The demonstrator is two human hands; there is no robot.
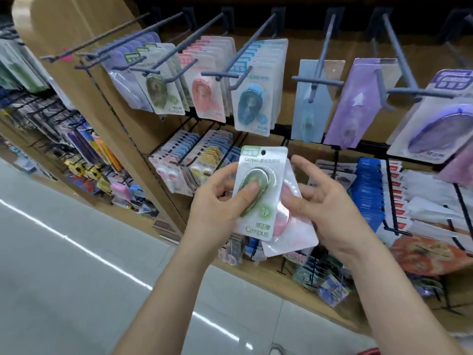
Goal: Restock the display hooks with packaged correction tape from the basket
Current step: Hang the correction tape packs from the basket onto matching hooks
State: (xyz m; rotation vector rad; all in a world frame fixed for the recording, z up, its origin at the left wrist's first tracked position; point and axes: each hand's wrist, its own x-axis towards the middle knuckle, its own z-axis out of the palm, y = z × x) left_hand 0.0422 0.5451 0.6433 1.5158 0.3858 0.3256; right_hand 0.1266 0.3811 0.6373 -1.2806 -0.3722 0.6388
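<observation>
**Fingers (226,175) wrapped round a green pack, under the hooks**

Your left hand (217,203) grips the green correction tape pack (261,221) with the thumb pressed on its blister. The pack is upright and faces you. Your right hand (332,211) holds a pink pack (294,234) just behind it, thumb on its face, the other fingers loosely spread. Both packs sit below the display hooks (258,32), where hanging green packs (163,93), hanging pink packs (207,93) and hanging blue packs (252,106) line up side by side.

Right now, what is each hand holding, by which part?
Left hand pinches the green correction tape pack at its blister, thumb in front. Right hand holds the pink pack by its right side.
</observation>
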